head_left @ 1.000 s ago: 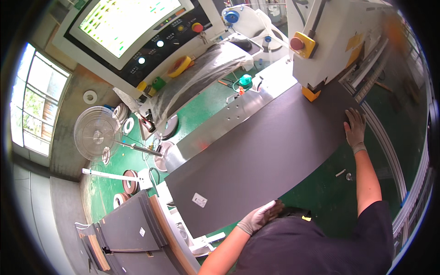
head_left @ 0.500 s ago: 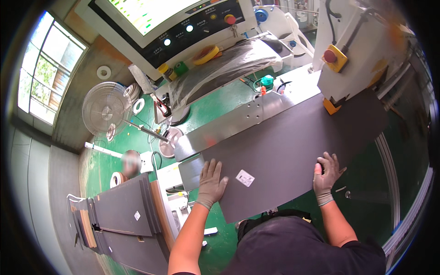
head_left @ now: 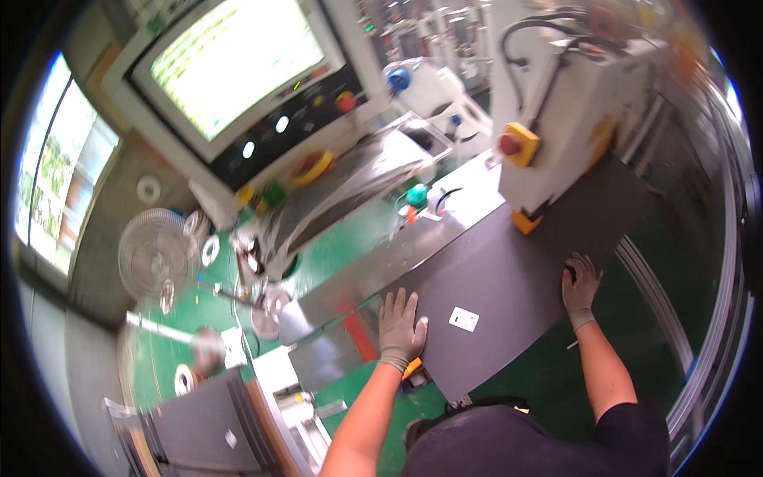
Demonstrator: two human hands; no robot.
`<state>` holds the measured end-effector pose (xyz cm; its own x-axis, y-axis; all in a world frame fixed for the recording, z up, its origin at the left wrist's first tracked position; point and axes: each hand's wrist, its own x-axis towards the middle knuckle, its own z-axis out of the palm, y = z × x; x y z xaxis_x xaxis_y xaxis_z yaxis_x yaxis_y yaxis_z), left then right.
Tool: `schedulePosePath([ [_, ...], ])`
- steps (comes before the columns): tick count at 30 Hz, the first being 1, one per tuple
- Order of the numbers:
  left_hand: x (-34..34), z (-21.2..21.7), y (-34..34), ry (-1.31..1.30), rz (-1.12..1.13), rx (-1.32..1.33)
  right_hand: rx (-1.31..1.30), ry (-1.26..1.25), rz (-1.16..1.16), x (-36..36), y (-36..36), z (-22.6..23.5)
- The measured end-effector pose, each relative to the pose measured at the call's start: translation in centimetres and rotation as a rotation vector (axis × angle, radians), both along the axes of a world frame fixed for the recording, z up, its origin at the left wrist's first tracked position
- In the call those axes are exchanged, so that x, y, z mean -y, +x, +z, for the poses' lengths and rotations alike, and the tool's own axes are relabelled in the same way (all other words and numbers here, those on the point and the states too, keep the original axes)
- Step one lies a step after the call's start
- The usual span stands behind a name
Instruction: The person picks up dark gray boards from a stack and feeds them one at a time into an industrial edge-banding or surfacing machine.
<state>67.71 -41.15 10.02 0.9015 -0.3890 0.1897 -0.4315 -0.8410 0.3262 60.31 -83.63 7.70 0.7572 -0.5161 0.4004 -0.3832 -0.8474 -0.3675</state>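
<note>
Dark sheet (head_left: pixel 509 270) under both gloved hands

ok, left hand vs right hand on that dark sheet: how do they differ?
Left hand lies flat with fingers spread at the near-left end of the dark sheet, partly over its edge onto the metal machine bed. Right hand sits further along toward the white machine housing, fingers more curled, at the sheet's near edge. The white label lies closer to the left hand. Both wear light gloves and touch the sheet.
</note>
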Motion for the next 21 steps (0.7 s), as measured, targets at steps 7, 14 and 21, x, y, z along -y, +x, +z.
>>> schedulePosePath([
  [7,-0.4,-1.7,1.9,0.119,0.019,0.105,0.140,0.160,0.172,-14.5,-4.2,0.6],
  [14,1.2,-0.6,0.8,0.264,0.020,0.135,0.307,0.236,0.103,-12.9,-4.1,-0.4],
  [21,0.7,-1.1,0.2,0.269,0.044,0.153,0.295,0.120,0.061,-5.9,-2.0,-0.4],
])
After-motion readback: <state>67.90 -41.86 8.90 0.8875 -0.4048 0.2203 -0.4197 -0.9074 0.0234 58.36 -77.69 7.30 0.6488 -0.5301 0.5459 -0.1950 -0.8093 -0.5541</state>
